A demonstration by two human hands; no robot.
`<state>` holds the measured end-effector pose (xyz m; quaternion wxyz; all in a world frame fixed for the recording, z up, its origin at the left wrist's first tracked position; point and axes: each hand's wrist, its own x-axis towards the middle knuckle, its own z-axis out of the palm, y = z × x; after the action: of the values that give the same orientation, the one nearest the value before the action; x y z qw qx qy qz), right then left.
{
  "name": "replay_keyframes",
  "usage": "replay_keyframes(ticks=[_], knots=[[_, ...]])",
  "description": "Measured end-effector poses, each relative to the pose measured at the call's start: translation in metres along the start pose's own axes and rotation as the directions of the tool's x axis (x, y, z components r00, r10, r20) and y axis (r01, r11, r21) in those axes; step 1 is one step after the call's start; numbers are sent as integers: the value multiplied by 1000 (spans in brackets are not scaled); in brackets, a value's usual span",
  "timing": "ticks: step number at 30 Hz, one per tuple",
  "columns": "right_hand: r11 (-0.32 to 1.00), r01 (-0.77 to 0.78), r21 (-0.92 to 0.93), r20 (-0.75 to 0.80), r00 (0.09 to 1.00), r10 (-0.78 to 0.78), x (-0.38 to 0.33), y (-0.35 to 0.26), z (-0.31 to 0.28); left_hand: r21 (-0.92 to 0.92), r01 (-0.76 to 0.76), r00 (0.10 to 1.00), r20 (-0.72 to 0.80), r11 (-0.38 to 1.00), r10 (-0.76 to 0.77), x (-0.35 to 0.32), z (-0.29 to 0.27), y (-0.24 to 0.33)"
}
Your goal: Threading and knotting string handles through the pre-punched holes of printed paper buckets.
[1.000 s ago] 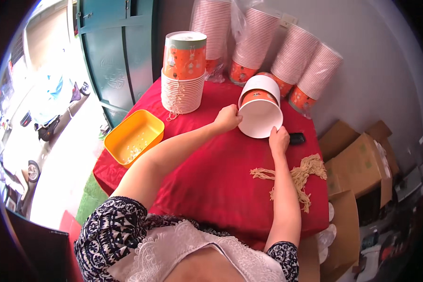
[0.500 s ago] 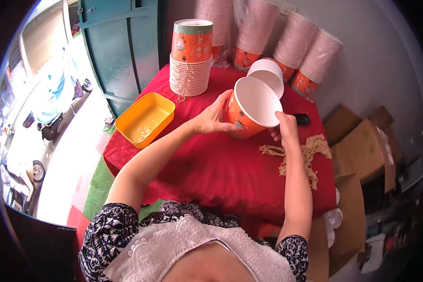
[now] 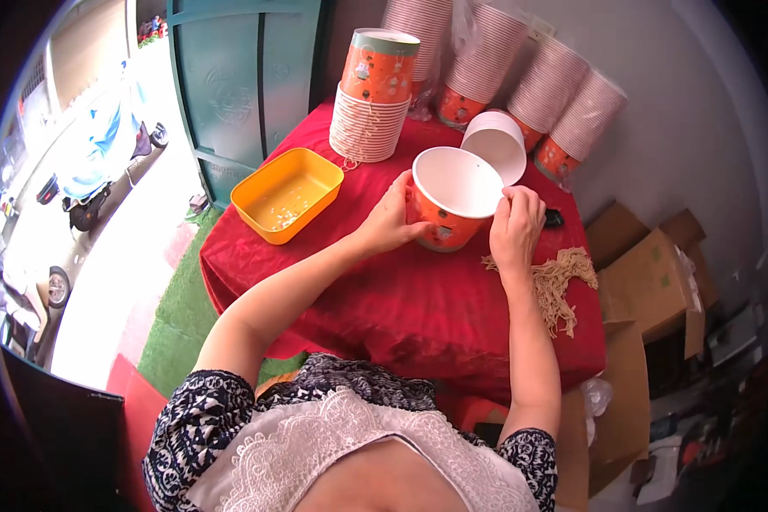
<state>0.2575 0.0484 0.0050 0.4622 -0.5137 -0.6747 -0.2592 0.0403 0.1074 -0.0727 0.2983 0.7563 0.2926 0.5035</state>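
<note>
Orange paper bucket (image 3: 458, 189) held at the far half of a red-covered counter (image 3: 375, 294).

From the left: a parked scooter (image 3: 90, 209) in the bright doorway, green matting (image 3: 175, 324), a teal door (image 3: 239, 85), then on the cloth a yellow tray (image 3: 299, 183) and a stack of upturned buckets (image 3: 369, 115); the left hand (image 3: 390, 224) wraps the orange bucket's side, fingers part-open around it; the right hand (image 3: 518, 226) has fingers bent at its rim, grip unclear; tan string (image 3: 563, 282) lies nearby, wrapped stacks (image 3: 486, 51) lean toward a grey wall (image 3: 666, 85), cardboard boxes (image 3: 657, 277) stand beyond.
</note>
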Motion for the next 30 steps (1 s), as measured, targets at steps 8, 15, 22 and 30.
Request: replay_keyframes(ticks=[8, 15, 22, 30], knots=[[950, 177, 257, 441, 853, -278, 11, -30, -9, 91, 56, 997, -67, 994, -50, -11, -6, -4], [925, -66, 373, 552, 818, -164, 17, -26, -6, 57, 105, 991, -93, 993, -99, -14, -7, -8], [936, -158, 315, 597, 800, -66, 23, -31, 2, 121, 79, 988, -142, 989, -62, -12, -7, -5], [867, -363, 342, 728, 686, 0, 34, -35, 16, -45, 33, 985, -170, 998, -40, -11, -8, 5]])
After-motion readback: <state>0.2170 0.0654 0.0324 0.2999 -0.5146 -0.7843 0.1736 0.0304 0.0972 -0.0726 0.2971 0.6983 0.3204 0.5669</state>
